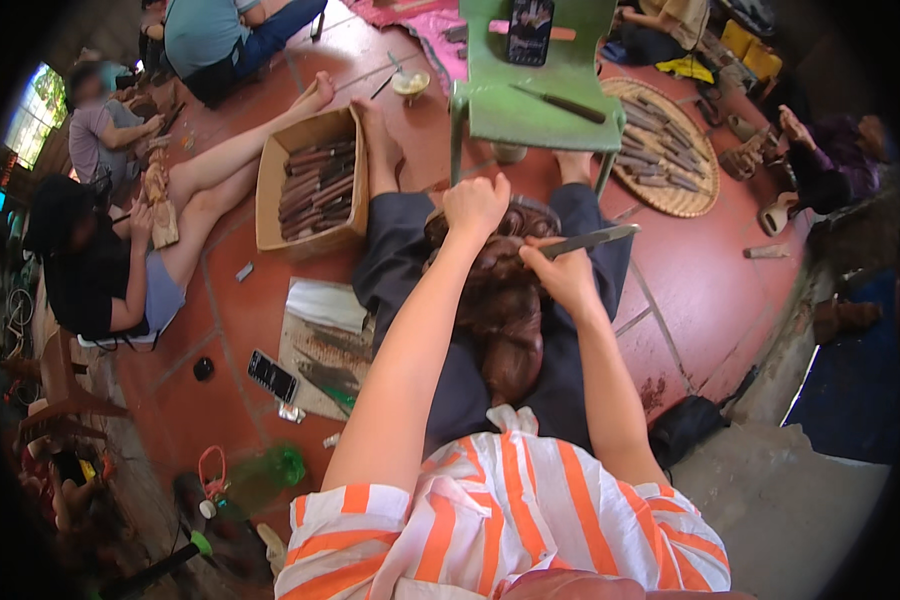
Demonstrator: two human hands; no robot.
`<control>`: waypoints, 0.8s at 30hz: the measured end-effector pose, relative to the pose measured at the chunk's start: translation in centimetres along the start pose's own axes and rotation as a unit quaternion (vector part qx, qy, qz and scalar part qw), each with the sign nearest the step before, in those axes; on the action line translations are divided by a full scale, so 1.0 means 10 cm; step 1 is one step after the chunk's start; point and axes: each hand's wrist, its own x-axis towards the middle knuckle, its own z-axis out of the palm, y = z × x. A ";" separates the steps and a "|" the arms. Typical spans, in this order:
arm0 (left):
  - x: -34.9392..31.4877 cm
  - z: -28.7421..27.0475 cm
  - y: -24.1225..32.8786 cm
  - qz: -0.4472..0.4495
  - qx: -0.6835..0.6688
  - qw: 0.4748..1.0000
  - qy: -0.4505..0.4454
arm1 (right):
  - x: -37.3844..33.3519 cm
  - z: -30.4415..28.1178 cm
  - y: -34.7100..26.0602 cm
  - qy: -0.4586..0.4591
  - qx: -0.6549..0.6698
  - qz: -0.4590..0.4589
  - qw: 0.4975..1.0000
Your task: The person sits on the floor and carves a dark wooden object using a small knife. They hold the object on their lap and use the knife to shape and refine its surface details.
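Note:
A dark brown wood carving (510,345), rounded and glossy at its near end, rests between my legs. My left hand (477,207) is closed over its far end, the fingers curled and partly hidden. My right hand (567,275) is closed around a carving knife (595,240) at the carving's right side. The knife's grey blade points to the right, away from the wood. Just beyond my hands stands a green plastic chair (540,110), with a dark-handled knife (560,103) and an upright phone (530,32) on it.
Left of my legs is a cardboard box (270,190) of wooden-handled tools; a round woven tray (705,190) with more tools lies right. A phone (272,375), a board (305,350) and a green bottle (260,478) lie on the red tiles. Another person (100,260) holds a carving.

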 end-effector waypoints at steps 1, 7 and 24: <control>0.00 -0.01 -0.03 -0.002 0.003 1.000 -0.004 | 0.00 -0.02 -0.05 -0.002 0.030 0.032 0.999; 0.02 -0.03 0.00 0.005 0.007 1.000 -0.014 | 0.02 0.00 0.00 0.009 0.135 0.020 0.991; -0.04 -0.01 0.00 0.020 0.051 0.999 -0.003 | -0.03 -0.08 0.08 0.012 0.110 0.081 0.991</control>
